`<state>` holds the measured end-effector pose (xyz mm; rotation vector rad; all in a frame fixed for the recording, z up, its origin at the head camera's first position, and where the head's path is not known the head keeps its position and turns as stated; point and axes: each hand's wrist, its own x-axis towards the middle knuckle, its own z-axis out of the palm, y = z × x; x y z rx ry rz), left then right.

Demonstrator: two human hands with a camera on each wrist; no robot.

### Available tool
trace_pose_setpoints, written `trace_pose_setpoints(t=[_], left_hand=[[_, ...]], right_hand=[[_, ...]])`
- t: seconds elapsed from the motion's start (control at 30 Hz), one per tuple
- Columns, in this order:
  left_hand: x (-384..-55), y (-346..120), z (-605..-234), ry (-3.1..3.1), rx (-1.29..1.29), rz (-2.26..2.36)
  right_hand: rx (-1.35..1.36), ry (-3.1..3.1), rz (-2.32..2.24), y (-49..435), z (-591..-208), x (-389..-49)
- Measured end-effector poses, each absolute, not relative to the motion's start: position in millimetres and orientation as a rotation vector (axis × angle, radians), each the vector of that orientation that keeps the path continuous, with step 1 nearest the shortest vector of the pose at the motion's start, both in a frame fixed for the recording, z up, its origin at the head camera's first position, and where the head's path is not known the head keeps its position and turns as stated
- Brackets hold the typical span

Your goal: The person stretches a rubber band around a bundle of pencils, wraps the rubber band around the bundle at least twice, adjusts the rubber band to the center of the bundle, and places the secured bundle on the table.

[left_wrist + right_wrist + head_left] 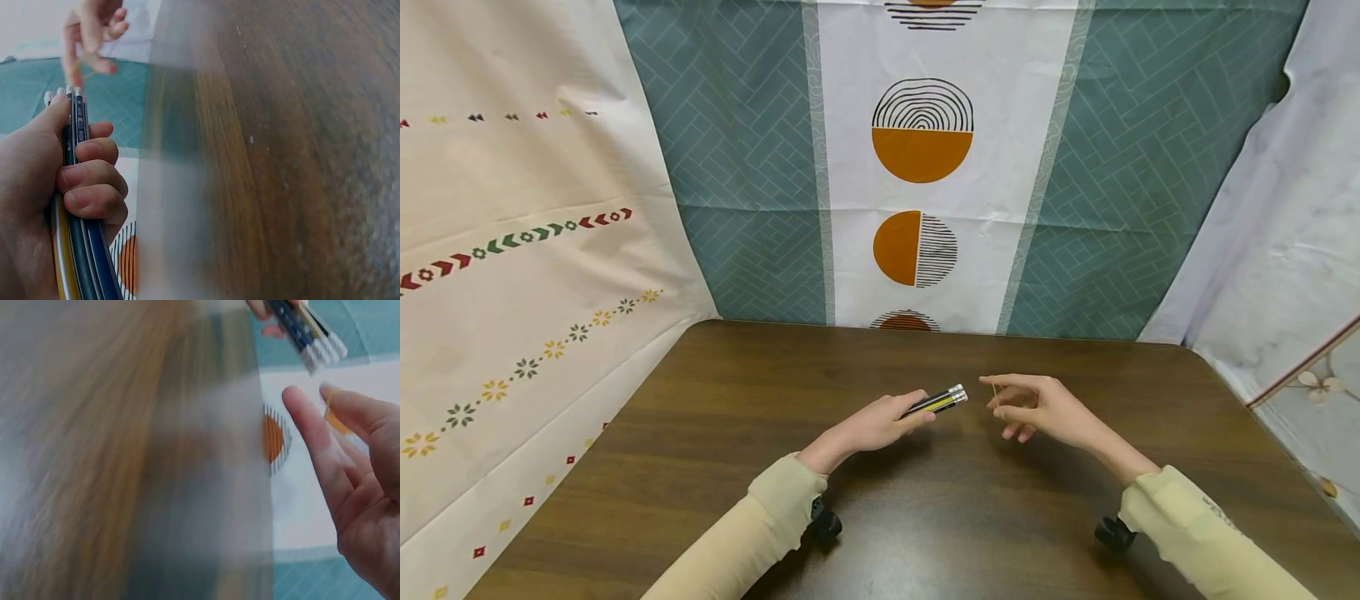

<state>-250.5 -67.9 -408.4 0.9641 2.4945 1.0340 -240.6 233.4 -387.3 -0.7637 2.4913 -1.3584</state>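
Note:
My left hand (876, 422) grips a bundle of several pencils (953, 398) above the table, eraser ends pointing towards my right hand. Black, yellow, green and blue barrels show in the left wrist view, with the thumb and curled fingers wrapped round the pencils (80, 240). To the right of the eraser ends, my right hand (1051, 407) hovers with its fingers spread. A thin yellow rubber band (997, 395) is looped on it, stretched between index finger and thumb. Close up in the right wrist view, the rubber band (338, 422) stands apart from the pencil ends.
Beneath both hands lies a brown wooden table (760, 375). A green and white patterned cloth (752, 167) hangs behind its far edge. A cream printed cloth (535, 275) borders the left side, and a pale marbled cloth (1285, 250) the right.

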Motion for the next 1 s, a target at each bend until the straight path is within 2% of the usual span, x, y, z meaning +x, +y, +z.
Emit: trace_pose_setpoints(t=[0.13,0.4,0.7,1.0], left_hand=[[-251,-68,-409,2.480,0.953,1.041],[-252,-69,-408,2.435,0.964,1.046],[-252,-71,-407,2.417,0.964,1.059],[-252,-67,-405,2.458,0.987,1.156]], right_hand=[[-0.780,2.574,-1.356,215,-378,-237],[-1.044,2.699,-1.203,185,-374,-243],[-1.222,2.755,-1.039,168,-377,-250],[-1.237,2.681,-1.229,157,-388,-254]])
